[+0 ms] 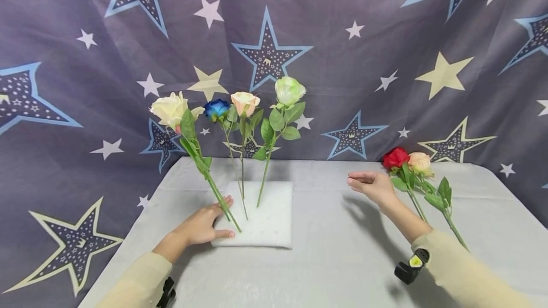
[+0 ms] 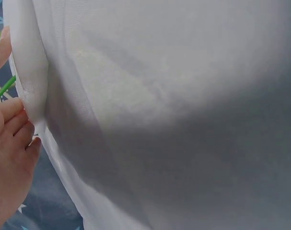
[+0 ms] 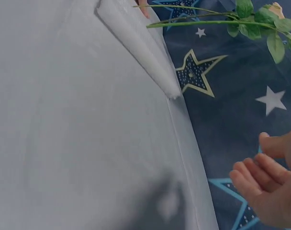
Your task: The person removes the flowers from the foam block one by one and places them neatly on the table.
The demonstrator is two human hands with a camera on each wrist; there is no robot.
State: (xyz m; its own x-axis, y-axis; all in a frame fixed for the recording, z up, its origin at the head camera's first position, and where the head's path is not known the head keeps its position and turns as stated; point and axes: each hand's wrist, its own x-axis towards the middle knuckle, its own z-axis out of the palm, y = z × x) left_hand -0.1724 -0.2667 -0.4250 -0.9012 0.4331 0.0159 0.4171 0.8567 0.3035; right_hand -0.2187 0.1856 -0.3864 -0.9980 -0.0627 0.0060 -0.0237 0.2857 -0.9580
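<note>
A white foam block (image 1: 274, 232) lies on the table with several artificial roses standing in it. These are a cream rose (image 1: 170, 110) leaning left, a blue rose (image 1: 217, 109), a peach rose (image 1: 245, 103) and a pale green rose (image 1: 289, 91). My left hand (image 1: 201, 225) rests on the block's left side, thumb and fingers spread on either side of the cream rose's stems. Held over the table to the right of the block, my right hand (image 1: 376, 188) has nothing in it, its fingers relaxed. The right wrist view shows its loosely bent fingers (image 3: 267, 175).
On the right of the table lie a red rose (image 1: 396, 158) and another peach rose (image 1: 419, 162), beyond my right forearm. The table (image 1: 317, 270) has a pale grey cover. A dark star-patterned curtain (image 1: 325, 80) hangs behind it.
</note>
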